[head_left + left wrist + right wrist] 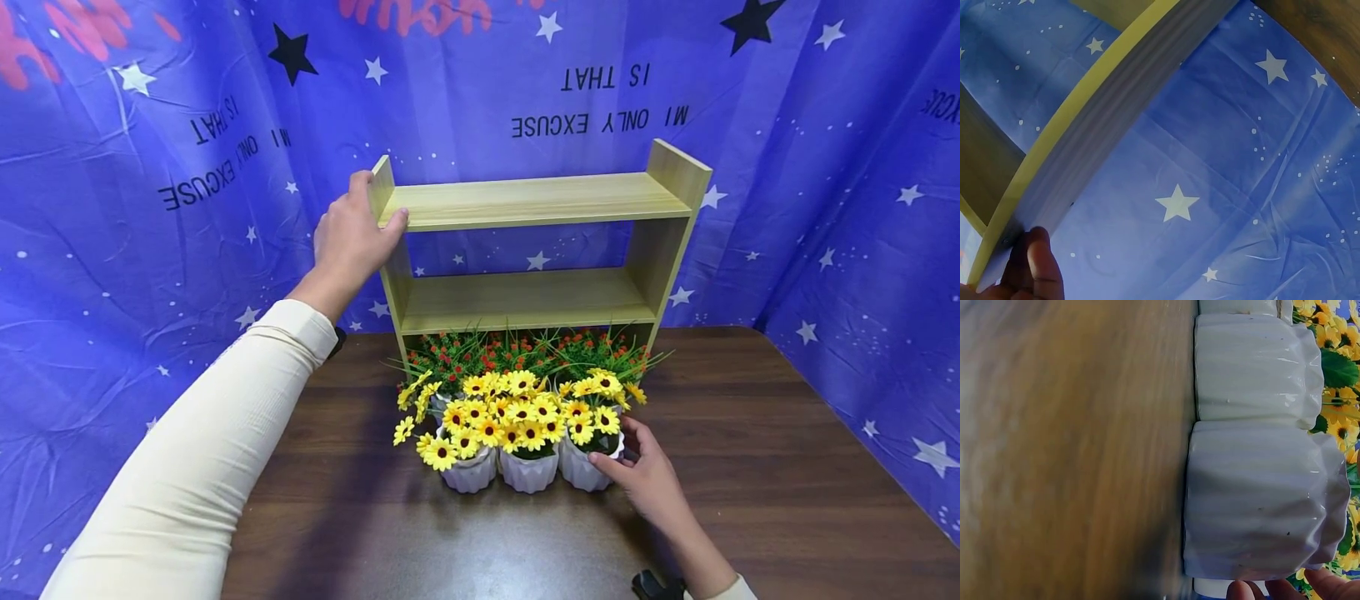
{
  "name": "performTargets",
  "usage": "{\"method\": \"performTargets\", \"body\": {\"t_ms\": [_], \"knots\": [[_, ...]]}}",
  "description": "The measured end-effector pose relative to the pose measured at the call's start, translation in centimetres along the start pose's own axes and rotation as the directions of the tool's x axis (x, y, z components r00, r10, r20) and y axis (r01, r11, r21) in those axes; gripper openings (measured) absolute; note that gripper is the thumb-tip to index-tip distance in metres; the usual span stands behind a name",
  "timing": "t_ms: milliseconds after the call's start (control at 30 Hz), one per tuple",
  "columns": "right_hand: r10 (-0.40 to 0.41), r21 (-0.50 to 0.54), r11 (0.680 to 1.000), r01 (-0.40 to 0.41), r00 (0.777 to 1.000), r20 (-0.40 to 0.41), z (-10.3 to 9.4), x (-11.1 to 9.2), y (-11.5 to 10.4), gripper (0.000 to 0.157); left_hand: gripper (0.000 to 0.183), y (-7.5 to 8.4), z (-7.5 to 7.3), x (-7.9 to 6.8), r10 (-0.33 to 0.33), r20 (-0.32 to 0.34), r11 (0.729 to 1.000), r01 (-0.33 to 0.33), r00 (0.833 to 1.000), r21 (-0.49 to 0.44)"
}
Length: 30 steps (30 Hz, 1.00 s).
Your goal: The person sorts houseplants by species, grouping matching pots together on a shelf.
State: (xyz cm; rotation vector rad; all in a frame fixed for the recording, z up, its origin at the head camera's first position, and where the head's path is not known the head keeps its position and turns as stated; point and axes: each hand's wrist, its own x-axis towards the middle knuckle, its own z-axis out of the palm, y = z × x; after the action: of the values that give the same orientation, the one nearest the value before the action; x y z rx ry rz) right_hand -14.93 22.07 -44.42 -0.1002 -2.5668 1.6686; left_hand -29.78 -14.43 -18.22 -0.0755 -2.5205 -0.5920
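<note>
The left hand [352, 229], left of centre in the upper half of the head frame, is clamped on the top left corner of the wooden shelf [517, 202]. Its thumb lies on the front edge of the top board; the left wrist view shows fingertips pressed to the outer face of the side panel [1088, 134]. The right hand [656, 483], lower right of centre, is curled round the right pot [585, 468], thumb on the front wall, fingers at its right side.

The right pot abuts the middle pot [528, 475], with the left pot [469, 477] next in the row at lower centre. All three carry yellow flowers [521, 410]. Red-flowered plants [487, 357] stand behind, before the lower part of the shelf. The table [787, 483] fills the lower frame; a blue curtain [150, 275] backs the shelf.

Likely faults: a pull by the left hand on the top corner may tip or skew the shelf into the plants. A sideways push on the right pot may displace the adjoining pots. Interlaced blooms may snag if one pot is lifted alone. Glossy pot walls may slip under a light grip.
</note>
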Motion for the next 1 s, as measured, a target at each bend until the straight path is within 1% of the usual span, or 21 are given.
{"method": "performTargets", "body": {"t_ms": [167, 300, 467, 633, 767, 867, 1000], "knots": [[0.005, 0.007, 1.000, -0.005, 1.000, -0.004, 0.1, 0.1, -0.1, 0.081, 0.069, 0.0, 0.1, 0.0, -0.043, 0.019, 0.999, 0.043, 0.999, 0.031], [0.018, 0.018, 1.000, -0.018, 1.000, -0.002, 0.3, 0.1, 0.1, 0.082, 0.067, 0.0, 0.6, 0.1, -0.064, 0.015, 0.998, 0.063, 0.998, 0.026], [0.020, 0.009, 1.000, -0.020, 1.000, -0.001, 0.7, -0.1, 0.5, 0.083, 0.066, -0.2, 1.2, 0.1, -0.060, -0.018, 0.998, 0.060, 0.998, 0.011], [0.007, 0.010, 1.000, -0.007, 1.000, 0.011, 1.3, -0.4, 0.7, 0.090, 0.064, -0.3, 1.5, 0.1, -0.056, -0.045, 0.998, 0.057, 0.997, 0.024], [0.015, -0.040, 0.999, -0.015, 1.000, 0.004, 1.6, -0.4, 0.7, 0.096, 0.063, -0.3, 1.7, 0.2, -0.062, -0.062, 0.997, 0.064, 0.996, 0.031], [0.026, -0.074, 0.997, -0.026, 1.000, -0.011, 1.6, -0.3, 0.8, 0.095, 0.063, -0.2, 1.9, 0.3, -0.063, -0.057, 0.998, 0.064, 0.996, 0.023], [0.041, -0.071, 0.997, -0.041, 0.999, -0.008, 1.6, -0.2, 0.8, 0.095, 0.064, -0.2, 2.0, 0.4, -0.069, -0.046, 0.997, 0.070, 0.997, 0.019]]}}
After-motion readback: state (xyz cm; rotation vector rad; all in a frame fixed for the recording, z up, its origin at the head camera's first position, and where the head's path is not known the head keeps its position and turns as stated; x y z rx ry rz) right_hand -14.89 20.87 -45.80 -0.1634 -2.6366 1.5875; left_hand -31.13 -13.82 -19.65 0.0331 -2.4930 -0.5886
